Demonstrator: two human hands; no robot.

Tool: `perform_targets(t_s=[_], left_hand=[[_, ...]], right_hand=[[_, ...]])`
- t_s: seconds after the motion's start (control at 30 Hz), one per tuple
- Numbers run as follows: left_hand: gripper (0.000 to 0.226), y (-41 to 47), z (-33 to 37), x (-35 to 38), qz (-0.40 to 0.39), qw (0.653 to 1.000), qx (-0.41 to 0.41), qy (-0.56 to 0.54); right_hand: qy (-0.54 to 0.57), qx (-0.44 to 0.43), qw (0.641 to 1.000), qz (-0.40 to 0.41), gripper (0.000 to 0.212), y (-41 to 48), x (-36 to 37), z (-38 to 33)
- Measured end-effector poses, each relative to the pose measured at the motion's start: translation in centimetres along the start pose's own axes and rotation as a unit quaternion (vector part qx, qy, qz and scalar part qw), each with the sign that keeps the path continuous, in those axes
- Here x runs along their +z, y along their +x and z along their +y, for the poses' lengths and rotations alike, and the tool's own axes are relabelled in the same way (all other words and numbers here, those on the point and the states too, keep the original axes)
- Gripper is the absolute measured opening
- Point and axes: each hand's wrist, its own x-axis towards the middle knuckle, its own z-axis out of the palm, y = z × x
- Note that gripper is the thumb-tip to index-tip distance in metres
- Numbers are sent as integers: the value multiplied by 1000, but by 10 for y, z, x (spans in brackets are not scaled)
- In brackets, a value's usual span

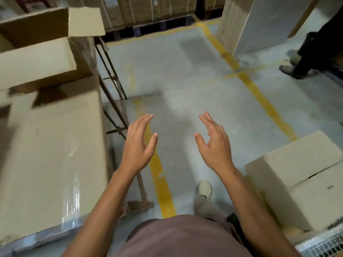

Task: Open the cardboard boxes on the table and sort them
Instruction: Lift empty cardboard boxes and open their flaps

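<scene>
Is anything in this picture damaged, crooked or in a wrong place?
Nothing serious. The yellow floor line has a chipped patch beside the rusty table leg. The clear tape on the flat cardboard looks wrinkled. The left hand and right hand hold nothing.

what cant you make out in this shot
Head view:
- Open box, top left: inside mostly hidden by its own flap, and blurred.
- Table: top covered by cardboard; only the legs show.
- Closed box, right: contents unseen; the right edge cuts it off.
- Second person: only legs and shoes show, the rest cut off by the right edge.
</scene>
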Motion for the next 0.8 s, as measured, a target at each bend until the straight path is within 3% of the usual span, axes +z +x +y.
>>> perform_targets(t_s=[0.2, 0.37, 0.8], left_hand=[[50, 98, 37, 29, 76, 996, -31, 23], [50, 147, 33, 27, 155, 981, -107, 37], [48, 276, -82, -34, 347, 901, -228, 127]], right_hand=[[19, -65, 997, -43, 60, 119, -29, 26], [36, -138, 985, -96, 59, 207, -18, 19], [97, -283, 935, -192, 57, 432, 122, -62]])
